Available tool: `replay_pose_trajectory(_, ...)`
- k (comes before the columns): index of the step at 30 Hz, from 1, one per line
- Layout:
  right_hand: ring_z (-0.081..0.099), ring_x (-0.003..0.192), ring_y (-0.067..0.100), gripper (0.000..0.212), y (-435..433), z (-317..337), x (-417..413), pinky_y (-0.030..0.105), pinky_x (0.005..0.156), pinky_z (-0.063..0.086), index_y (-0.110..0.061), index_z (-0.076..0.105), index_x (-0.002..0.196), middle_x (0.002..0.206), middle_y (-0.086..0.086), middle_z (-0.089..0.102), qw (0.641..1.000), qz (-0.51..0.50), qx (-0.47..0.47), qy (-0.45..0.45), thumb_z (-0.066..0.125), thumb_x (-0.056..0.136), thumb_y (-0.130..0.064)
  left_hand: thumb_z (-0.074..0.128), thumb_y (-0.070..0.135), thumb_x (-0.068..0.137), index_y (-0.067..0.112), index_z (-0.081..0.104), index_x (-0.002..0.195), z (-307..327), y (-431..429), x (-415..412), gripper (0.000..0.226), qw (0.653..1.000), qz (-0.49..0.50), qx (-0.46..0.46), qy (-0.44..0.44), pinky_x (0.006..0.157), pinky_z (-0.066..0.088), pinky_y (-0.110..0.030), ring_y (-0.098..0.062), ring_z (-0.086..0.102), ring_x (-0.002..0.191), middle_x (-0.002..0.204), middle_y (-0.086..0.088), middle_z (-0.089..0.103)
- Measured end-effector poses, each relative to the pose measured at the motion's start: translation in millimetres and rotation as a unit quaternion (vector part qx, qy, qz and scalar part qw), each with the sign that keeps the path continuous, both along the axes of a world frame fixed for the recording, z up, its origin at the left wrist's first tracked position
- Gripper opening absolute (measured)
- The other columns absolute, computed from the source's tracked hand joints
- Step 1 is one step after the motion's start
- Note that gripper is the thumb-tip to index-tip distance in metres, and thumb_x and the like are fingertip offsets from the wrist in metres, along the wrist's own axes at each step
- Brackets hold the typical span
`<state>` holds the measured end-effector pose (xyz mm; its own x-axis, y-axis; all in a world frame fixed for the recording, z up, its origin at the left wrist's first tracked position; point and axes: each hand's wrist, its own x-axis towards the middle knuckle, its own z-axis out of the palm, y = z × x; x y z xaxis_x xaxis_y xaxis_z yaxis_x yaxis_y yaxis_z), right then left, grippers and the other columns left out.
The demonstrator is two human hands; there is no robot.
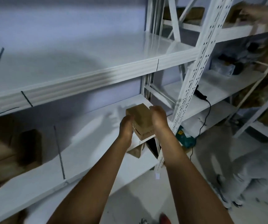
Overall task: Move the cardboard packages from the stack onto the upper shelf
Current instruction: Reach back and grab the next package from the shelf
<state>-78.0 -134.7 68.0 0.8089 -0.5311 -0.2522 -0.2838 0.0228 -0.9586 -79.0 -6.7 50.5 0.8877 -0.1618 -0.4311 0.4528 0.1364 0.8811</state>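
A small brown cardboard package [142,118] is held between both my hands in front of the white shelving. My left hand [126,125] presses its left side and my right hand [159,117] grips its right side. The package hovers over the lower shelf board [88,152]. Above it runs the upper shelf [75,62], a wide white board with a ribbed front edge. More cardboard boxes [8,152] sit in shadow on the lower shelf at the left. The image is blurred by motion.
A perforated white upright [193,75] stands just right of my hands. Another person's hand [259,13] touches a box on the neighbouring rack at top right. That rack holds bags and a black cable [206,110]. A teal tool [185,139] lies on the floor.
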Motion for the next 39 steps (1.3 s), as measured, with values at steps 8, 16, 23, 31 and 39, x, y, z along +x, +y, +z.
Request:
replay_pose_trajectory(8,0.059,0.099,0.023,0.036,-71.4,-56.4,83.9,0.031,0.083,0.043,-0.005,0.064,0.122,0.12,0.012,0.067,0.994,0.09,-0.037,0.057,0.053,0.098,-0.029,0.065,0.022,0.101,0.006,0.047,0.149,-50.9,-64.3,58.6,0.054,0.992,0.048,0.093,0.072,0.086,0.047,-0.033,-0.02,0.059,0.098,0.119,-0.006,0.061)
replay_pose_trajectory(16,0.062,0.111,0.037,0.041,-118.5,-112.2,104.3,0.043,0.096,0.051,0.002,0.059,0.127,0.125,0.019,0.063,0.966,0.164,-0.045,0.194,0.054,0.098,-0.026,0.058,0.018,0.103,0.016,0.057,0.135,-96.3,-115.4,59.8,0.032,0.98,0.105,0.128,0.108,0.068,0.041,-0.03,-0.017,0.058,0.085,0.125,-0.013,0.067)
replay_pose_trajectory(23,0.059,0.094,0.032,0.025,-119.8,-109.8,111.1,0.045,0.093,0.052,-0.003,0.061,0.094,0.102,0.015,0.062,0.964,0.19,-0.009,0.184,0.053,0.1,-0.026,0.057,0.019,0.097,0.02,0.069,0.119,-84.1,-122.1,70.8,0.026,0.971,0.177,0.152,0.058,0.071,0.049,-0.029,-0.018,0.061,0.083,0.1,-0.002,0.071)
replay_pose_trajectory(31,0.054,0.071,0.018,0.038,-111.5,-72.2,123.7,0.035,0.073,0.045,-0.02,0.06,0.071,0.083,0.004,0.063,0.986,0.124,0.088,0.07,0.048,0.105,-0.032,0.045,0.027,0.103,0.014,0.061,0.141,-38.8,-106.9,90.8,0.043,0.952,0.244,0.182,-0.024,0.108,0.053,-0.054,-0.036,0.064,0.117,0.133,-0.012,0.068)
replay_pose_trajectory(39,0.065,0.107,0.034,0.027,-81.4,-62.5,100.2,0.056,0.09,0.059,-0.021,0.062,0.102,0.117,0.014,0.068,0.943,0.141,0.292,0.071,0.058,0.099,-0.048,0.034,0.033,0.11,0.014,0.064,0.134,-16.9,-88.2,76.7,0.043,0.924,0.282,0.247,-0.072,0.106,0.053,-0.052,-0.036,0.066,0.113,0.131,-0.014,0.07)
